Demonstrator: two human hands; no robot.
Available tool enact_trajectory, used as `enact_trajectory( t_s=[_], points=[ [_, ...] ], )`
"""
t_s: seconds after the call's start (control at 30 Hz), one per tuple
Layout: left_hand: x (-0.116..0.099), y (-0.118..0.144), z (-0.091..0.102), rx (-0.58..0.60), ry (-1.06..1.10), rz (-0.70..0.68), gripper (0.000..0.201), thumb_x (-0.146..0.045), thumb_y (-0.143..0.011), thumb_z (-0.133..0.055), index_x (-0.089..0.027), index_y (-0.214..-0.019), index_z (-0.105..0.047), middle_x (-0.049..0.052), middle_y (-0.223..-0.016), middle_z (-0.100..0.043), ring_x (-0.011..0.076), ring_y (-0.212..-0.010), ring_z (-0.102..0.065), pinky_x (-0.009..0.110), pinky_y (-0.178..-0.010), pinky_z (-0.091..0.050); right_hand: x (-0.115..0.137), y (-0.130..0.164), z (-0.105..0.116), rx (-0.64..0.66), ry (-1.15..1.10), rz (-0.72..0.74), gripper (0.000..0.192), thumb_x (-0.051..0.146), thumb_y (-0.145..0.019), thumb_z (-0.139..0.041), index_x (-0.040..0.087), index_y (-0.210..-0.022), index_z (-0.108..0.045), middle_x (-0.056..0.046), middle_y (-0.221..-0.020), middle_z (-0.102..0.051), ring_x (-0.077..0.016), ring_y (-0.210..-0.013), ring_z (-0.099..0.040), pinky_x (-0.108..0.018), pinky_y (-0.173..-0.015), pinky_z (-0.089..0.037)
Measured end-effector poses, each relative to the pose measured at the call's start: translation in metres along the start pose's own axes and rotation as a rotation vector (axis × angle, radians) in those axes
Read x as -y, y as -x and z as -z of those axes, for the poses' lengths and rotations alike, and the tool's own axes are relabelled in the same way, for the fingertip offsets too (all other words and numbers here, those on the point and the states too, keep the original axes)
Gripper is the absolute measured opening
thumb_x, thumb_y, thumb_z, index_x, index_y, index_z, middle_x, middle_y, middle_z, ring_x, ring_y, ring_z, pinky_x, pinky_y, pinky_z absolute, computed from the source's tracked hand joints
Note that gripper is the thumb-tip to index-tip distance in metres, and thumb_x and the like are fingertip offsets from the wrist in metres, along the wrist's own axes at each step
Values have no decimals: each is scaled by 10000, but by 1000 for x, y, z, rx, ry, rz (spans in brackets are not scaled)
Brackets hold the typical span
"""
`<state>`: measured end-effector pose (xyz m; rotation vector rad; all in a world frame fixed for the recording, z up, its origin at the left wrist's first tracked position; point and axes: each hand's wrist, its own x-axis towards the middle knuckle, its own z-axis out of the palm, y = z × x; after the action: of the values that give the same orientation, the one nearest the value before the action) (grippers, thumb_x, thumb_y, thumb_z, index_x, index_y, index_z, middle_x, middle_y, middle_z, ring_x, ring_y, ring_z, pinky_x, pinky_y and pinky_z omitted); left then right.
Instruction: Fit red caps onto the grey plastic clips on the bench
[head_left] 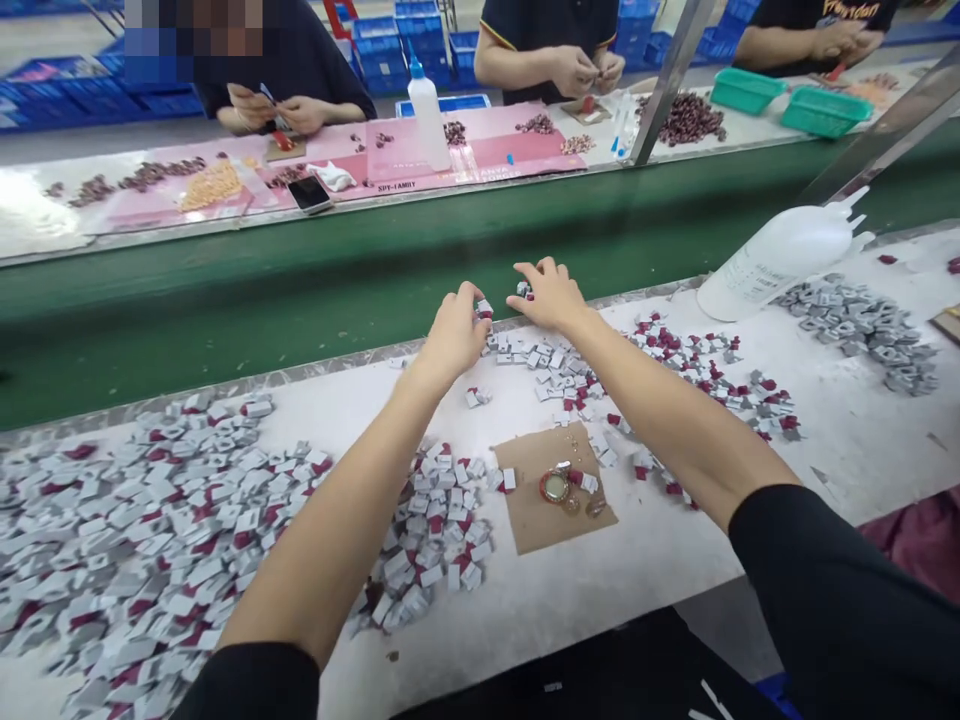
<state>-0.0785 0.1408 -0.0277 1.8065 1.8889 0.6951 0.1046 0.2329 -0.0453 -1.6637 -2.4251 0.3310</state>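
Note:
My left hand [456, 335] is closed, pinching a small grey-and-maroon plastic part [484, 309] between thumb and fingers. Just to its right, my right hand [553, 295] curls its fingers round another small grey-and-maroon part [523, 290]. Both hands hover over the far edge of the white table, a short gap between them. Below them lie a row of grey parts [529, 352] and a lone part [478, 397]. Nearer to me, a brown cardboard square [529, 525] carries a bottle cap [554, 487], spots of clear liquid and a grey-and-maroon part.
Large heaps of grey-and-maroon parts [172, 510] cover the table's left. A white bottle [772, 262] leans at the right, beside a pile of grey pieces [862, 325]. Beyond the green conveyor belt [225, 320], several people work at another table with a glue bottle [427, 115] and green baskets [825, 112].

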Motion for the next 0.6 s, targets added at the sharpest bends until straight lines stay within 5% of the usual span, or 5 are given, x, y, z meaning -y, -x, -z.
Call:
enact_trajectory(
  t_s=[0.2, 0.3, 0.4, 0.5, 0.6],
  points=[
    [4, -65, -18, 7, -32, 59, 319, -67, -988, -701, -193, -1279, -669, 126, -1116, -706, 336, -1165, -727, 535, -1134, -577, -5, -24, -13, 77, 26, 212, 339, 326, -1184, -534, 206, -1463, -684, -242, -1563, -610, -392, -1255, -663, -513, -1016, -532],
    [8, -86, -30, 20, -30, 95, 369, -45, -983, -706, -181, -1324, -664, 149, -1187, -717, 342, -1210, -726, 545, -1182, -551, -15, -32, -13, 111, 17, 235, 312, 266, -1182, -481, 193, -1412, -679, -237, -1517, -616, -347, -1074, -707, -485, -948, -524],
    [9, -98, -39, 45, -25, 118, 368, -38, -979, -714, -171, -1318, -664, 166, -1248, -711, 352, -1278, -700, 542, -1225, -517, -21, -37, -12, 83, -38, 200, 281, 281, -1183, -481, 193, -1371, -671, -222, -1480, -630, -356, -1093, -699, -501, -979, -523],
    [9, -97, -41, 65, -31, 129, 390, -45, -965, -735, -173, -1324, -653, 187, -1316, -685, 387, -1372, -645, 568, -1267, -472, -20, -28, -3, -38, -291, 98, 201, 326, -1195, -495, 233, -1218, -672, -152, -1298, -709, -321, -1113, -660, -466, -983, -537],
    [7, -78, -32, 36, -73, 133, 462, -82, -958, -765, -187, -1383, -619, 209, -1411, -623, 433, -1432, -605, 606, -1268, -457, -16, 11, 17, -49, -747, -73, 213, 382, -1174, -522, 266, -1037, -637, -80, -1045, -705, -234, -845, -599, -371, -733, -512]
  ],
)
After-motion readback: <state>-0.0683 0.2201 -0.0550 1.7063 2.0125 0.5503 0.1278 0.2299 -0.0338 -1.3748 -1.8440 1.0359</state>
